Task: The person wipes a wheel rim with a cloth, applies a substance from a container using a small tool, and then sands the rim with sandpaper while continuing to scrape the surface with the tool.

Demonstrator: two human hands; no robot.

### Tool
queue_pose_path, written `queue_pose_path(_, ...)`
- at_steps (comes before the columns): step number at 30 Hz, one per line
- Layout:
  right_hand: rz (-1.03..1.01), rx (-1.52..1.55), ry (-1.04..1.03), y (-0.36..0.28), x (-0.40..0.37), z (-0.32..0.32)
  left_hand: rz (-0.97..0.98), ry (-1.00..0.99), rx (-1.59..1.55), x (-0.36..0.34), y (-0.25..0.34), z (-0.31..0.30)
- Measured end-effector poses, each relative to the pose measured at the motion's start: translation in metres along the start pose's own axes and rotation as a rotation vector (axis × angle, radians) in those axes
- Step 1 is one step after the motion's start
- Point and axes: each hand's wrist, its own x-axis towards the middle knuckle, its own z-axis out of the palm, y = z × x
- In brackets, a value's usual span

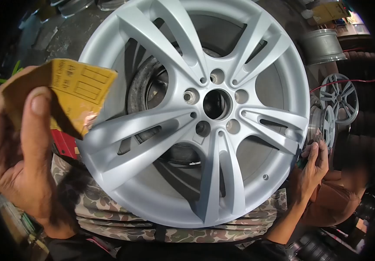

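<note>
A large silver alloy wheel (229,98) with paired spokes and an open centre bore fills the middle of the view, tilted toward me above my camouflage-covered lap (109,213). In my left hand (26,143), thumb in front, is a bent piece of sandpaper (81,82), its yellow printed backing partly turned to me. A corner of it overlaps the wheel's left rim. Beside the lower right rim is my right hand (314,167), thumb and fingers closed together; I cannot tell what is between them.
Behind the spokes a dark tire (137,93) lies on the grey floor. More wheels stand at right, including a silver spoked one (340,99) and a wide bare rim (324,45). A red cord (348,81) runs past them. Something red (64,143) shows below the sandpaper.
</note>
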Motion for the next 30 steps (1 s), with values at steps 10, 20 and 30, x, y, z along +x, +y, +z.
queue_pose_path(10,0.000,-0.091,0.006,-0.018,0.012,0.027,0.014,0.064,-0.080,0.011,-0.046,-0.002)
queue_pose_path(20,-0.204,-0.133,0.091,-0.022,-0.006,0.022,-0.063,-0.129,-0.196,-0.007,-0.039,-0.006)
queue_pose_path(30,-0.067,0.234,0.206,0.010,-0.044,-0.032,0.102,-0.204,-0.393,-0.016,0.004,-0.008)
